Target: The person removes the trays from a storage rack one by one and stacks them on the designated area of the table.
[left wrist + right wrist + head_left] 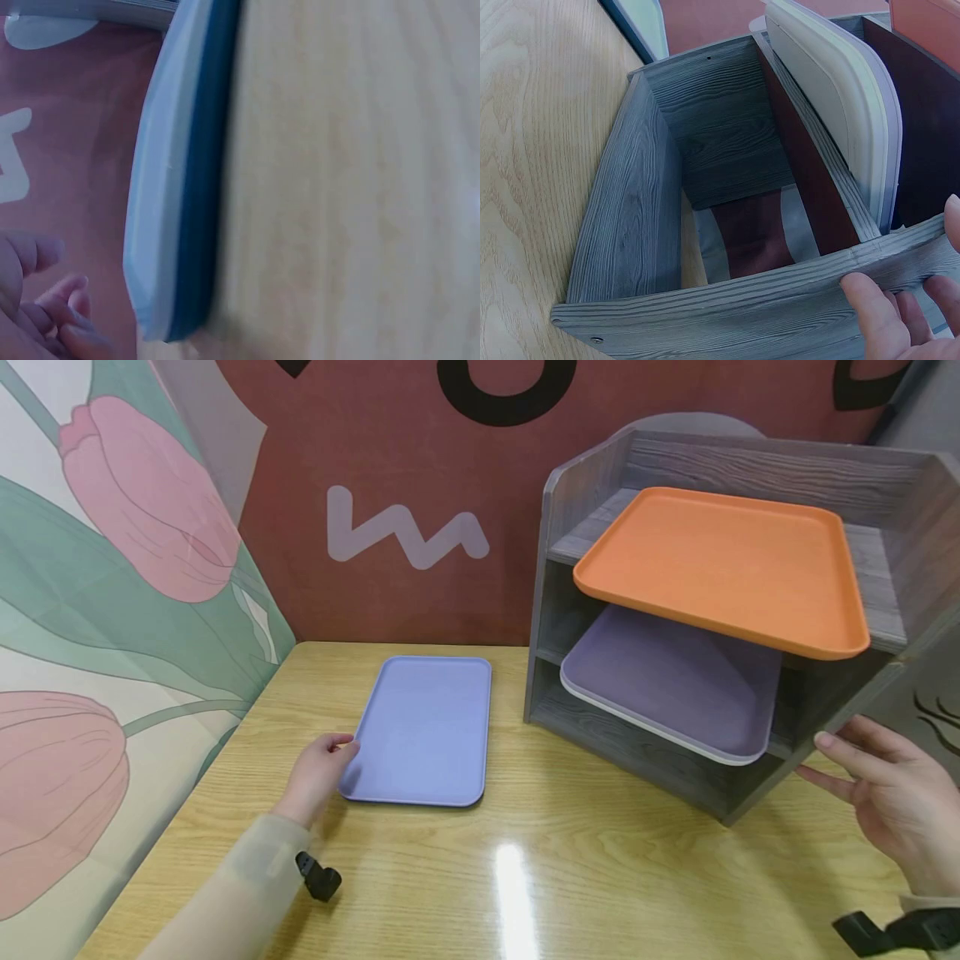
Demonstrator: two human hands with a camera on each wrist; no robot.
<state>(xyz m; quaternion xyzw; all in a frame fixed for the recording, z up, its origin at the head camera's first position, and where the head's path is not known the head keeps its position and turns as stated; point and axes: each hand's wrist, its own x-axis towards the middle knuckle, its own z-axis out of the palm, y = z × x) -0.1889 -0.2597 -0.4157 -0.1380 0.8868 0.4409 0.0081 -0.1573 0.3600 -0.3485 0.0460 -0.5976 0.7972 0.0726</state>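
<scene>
A lavender-blue tray (431, 727) lies flat on the wooden table. My left hand (318, 772) is at its near left edge, fingertips close to the rim; whether they touch is unclear. In the left wrist view, fingers (37, 300) are loosely bent beside the tray's pale rim (157, 187), and a dark teal layer shows under it. At the right, my right hand (892, 802) touches the side panel of a grey wood-grain shelf (600, 735), fingers extended. An orange tray (727, 568) lies on the shelf's upper board. Below it sits a purple tray (675, 685) over a white one (817, 97).
A red-brown printed backdrop (405, 602) stands behind the table (420, 877). A floral sheet (150, 652) hangs along the left side. The orange and purple trays stick out past the shelf's front edge. The shelf's bottom compartment shows its bare board.
</scene>
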